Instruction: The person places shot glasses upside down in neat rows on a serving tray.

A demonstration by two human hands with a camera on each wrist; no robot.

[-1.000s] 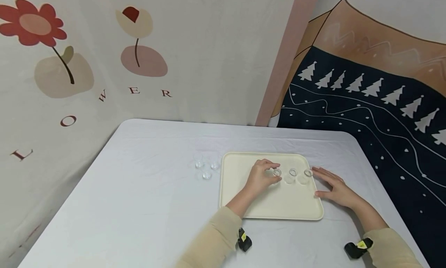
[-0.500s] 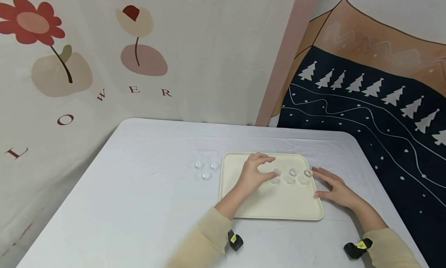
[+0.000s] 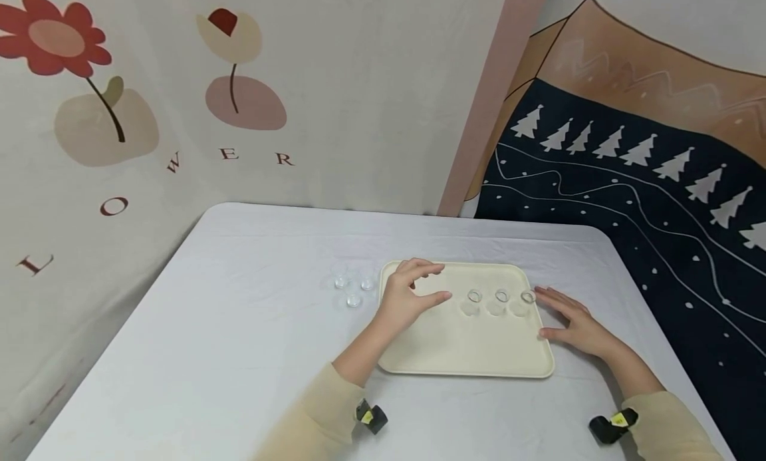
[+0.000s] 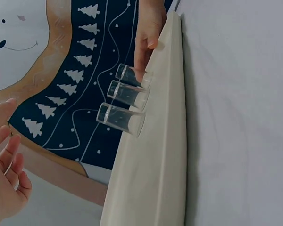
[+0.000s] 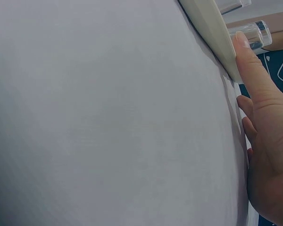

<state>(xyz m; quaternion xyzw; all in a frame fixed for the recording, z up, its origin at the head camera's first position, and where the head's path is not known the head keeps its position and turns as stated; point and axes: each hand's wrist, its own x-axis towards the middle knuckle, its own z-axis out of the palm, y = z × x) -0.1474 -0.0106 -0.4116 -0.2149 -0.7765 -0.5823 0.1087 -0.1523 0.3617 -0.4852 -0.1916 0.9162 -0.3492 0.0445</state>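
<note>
I count three glasses (image 3: 501, 296) on the tray (image 3: 467, 354), three more glasses (image 3: 353, 291) on the table (image 3: 239, 354). Left hand (image 3: 403, 298) spread, empty; right hand (image 3: 574, 324) flat against the tray.

White-clothed table (image 3: 239, 354) against a flower-print wall hanging (image 3: 179, 102) and a tree-patterned hanging (image 3: 628, 181)

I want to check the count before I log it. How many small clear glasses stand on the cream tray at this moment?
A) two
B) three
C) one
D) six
B: three small clear glasses stand upright in a row on the cream tray, as the left wrist view also shows; three more glasses stand apart on the white tablecloth, left of the tray.
</note>
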